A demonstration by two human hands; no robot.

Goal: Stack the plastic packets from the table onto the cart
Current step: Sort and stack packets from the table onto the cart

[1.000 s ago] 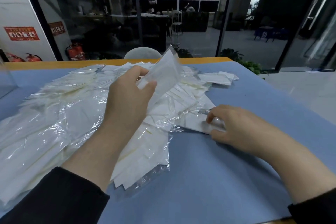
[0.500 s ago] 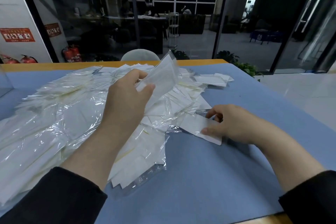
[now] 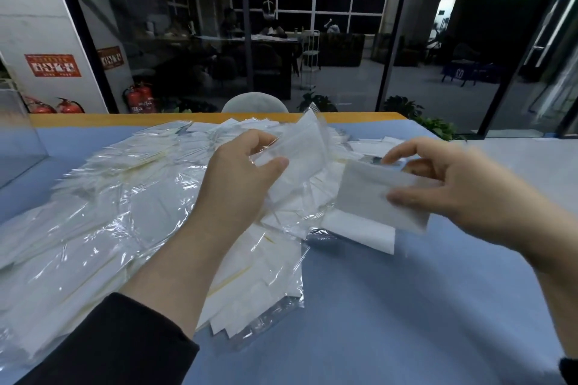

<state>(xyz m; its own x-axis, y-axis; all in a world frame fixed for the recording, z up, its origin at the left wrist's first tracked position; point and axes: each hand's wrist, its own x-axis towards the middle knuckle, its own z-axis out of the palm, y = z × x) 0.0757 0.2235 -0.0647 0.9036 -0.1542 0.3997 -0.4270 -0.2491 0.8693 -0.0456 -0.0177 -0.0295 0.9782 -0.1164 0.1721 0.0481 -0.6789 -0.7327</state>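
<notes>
I see my left hand raised over the middle of the blue table, its thumb and fingers pinching a clear plastic packet with a white insert; the packet tilts up toward the far edge. My right hand is lifted just right of it, thumb below and fingers above, gripping a second white packet clear of the tabletop. Both packets are blurred, so I cannot read any print on them.

The heap of packets spreads across the left and middle of the table, glossy film over white sheets, some with thin yellow lines. I cannot count them or tell where one ends and the next starts. The heap runs off the left edge of the view. One loose packet lies flat directly under the one in my right hand.

A clear box wall stands at the far left, cut off; I cannot tell what it holds. A white chair back rises behind the far table edge. I see no cart from here.
</notes>
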